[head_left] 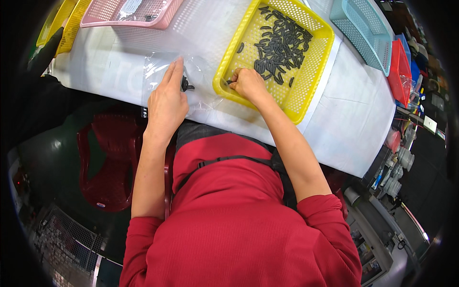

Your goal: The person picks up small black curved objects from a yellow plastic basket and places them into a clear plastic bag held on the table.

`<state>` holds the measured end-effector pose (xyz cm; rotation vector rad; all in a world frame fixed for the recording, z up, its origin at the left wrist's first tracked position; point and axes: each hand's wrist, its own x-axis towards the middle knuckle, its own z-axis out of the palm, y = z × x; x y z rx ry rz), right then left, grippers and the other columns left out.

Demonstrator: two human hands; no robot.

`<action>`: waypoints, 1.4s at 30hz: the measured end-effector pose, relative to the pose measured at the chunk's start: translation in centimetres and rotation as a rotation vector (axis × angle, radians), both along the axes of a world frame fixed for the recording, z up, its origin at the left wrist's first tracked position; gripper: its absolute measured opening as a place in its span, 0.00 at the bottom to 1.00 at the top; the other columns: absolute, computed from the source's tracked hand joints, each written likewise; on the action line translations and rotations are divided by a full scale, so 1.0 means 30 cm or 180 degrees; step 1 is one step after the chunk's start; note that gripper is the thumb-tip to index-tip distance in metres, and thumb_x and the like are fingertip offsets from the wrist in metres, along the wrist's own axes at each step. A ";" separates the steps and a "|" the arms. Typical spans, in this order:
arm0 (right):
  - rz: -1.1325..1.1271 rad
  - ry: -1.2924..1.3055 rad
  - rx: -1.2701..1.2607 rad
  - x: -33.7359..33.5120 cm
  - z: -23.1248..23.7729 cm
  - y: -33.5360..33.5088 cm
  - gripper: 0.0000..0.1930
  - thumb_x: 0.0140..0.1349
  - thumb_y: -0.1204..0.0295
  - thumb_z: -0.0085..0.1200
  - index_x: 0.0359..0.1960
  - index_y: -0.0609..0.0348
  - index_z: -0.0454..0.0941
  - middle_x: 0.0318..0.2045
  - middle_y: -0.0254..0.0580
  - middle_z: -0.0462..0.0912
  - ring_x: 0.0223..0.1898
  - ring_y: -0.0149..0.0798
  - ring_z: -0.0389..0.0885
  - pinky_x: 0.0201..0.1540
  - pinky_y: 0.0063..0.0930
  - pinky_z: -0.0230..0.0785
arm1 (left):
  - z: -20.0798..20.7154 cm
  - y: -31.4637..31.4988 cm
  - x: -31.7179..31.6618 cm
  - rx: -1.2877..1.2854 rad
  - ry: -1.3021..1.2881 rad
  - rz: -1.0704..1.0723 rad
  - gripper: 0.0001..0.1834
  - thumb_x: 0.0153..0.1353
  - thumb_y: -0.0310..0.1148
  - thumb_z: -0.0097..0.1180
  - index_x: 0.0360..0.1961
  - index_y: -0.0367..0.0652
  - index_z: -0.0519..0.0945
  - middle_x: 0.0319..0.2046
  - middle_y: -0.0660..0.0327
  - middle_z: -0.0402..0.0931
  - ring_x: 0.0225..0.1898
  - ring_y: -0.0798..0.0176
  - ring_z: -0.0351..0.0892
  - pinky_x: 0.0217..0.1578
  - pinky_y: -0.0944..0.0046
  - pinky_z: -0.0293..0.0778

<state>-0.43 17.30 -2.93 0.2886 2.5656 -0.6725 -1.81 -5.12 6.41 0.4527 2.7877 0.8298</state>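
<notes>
My left hand (167, 103) lies over a clear plastic bag (155, 67) on the table, its fingers straight and side by side. A few small black curved pieces (186, 85) show at the bag, just right of those fingers. My right hand (249, 86) reaches into a yellow perforated basket (326, 40), at its near left corner. Its fingertips are pinched on a small black curved piece, partly hidden by the fingers. Many more black curved pieces (282, 45) are heaped in the basket's middle and far part, with one lying apart near its left wall.
A pink basket (165, 16) with bagged contents stands at the far left, beside yellow baskets (74, 28). Blue (368, 33) and red baskets (398, 71) line the table's right edge. A dark red chair (107, 162) stands left below the white-covered table (119, 71). Another person's dark sleeve (43, 95) is at left.
</notes>
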 end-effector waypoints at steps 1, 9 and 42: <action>-0.0019 -0.0027 0.0033 0.000 0.003 -0.001 0.12 0.46 0.67 0.65 0.30 0.60 0.83 0.30 0.49 0.84 0.35 0.48 0.83 0.40 0.38 0.73 | 0.003 0.002 0.004 0.0025 -0.0083 0.0054 0.36 0.47 0.15 0.45 0.63 0.38 0.64 0.61 0.48 0.65 0.52 0.42 0.72 0.49 0.53 0.71; -0.0107 0.0787 -0.1228 -0.025 0.411 -0.073 0.09 0.46 0.69 0.62 0.26 0.61 0.81 0.26 0.49 0.82 0.31 0.50 0.82 0.36 0.38 0.74 | 0.015 0.032 0.001 0.0032 -0.0333 0.0066 0.36 0.47 0.14 0.43 0.63 0.39 0.64 0.61 0.48 0.65 0.55 0.43 0.70 0.51 0.54 0.70; 0.0123 0.0044 0.0406 0.203 0.063 0.273 0.11 0.45 0.68 0.66 0.29 0.58 0.80 0.31 0.50 0.82 0.35 0.53 0.81 0.38 0.43 0.73 | 0.000 0.019 0.006 0.0016 -0.0225 0.0059 0.37 0.47 0.14 0.43 0.64 0.37 0.63 0.61 0.47 0.64 0.59 0.44 0.67 0.53 0.56 0.69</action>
